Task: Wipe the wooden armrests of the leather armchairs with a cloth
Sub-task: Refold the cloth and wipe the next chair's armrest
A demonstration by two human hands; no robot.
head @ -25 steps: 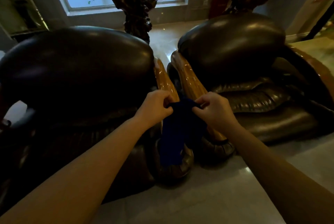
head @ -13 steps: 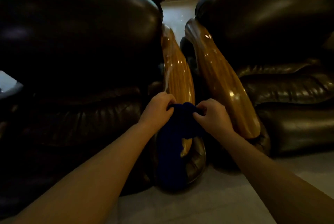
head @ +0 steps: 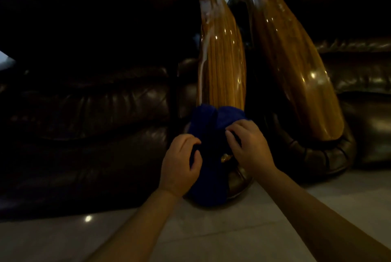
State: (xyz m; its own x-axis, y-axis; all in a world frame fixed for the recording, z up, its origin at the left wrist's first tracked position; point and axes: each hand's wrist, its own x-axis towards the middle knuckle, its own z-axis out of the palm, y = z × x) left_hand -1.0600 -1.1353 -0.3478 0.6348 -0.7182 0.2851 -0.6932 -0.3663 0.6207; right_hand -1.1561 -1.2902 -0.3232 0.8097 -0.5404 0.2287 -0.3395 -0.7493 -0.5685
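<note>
Pale, glossy floor tiles [head: 211,236] lay nearest, crossed by two bare forearms reaching forward. One blue cloth [head: 208,185] was draped over the front end of the left chair's wooden armrest [head: 222,64], and it serves as the landmark. The left hand [head: 179,166] sat at the cloth's left edge, knuckles up, fingers curled in and pinching a fold of the fabric. The right hand [head: 249,145] sat at the cloth's right edge, slightly higher, palm down, its fingertips pressed into the fabric and closed on it. Below the cloth, the rounded leather base of the arm met the floor.

Two wooden armrests were in view, both polished and amber with lengthwise grain. One rose straight up beyond the cloth; the second armrest [head: 296,67] stood just to the cloth's right, apart from it. Two dark leather armchairs flanked them: the left armchair [head: 95,109] spread to the cloth's left, and the right armchair [head: 364,84] lay to its far right.
</note>
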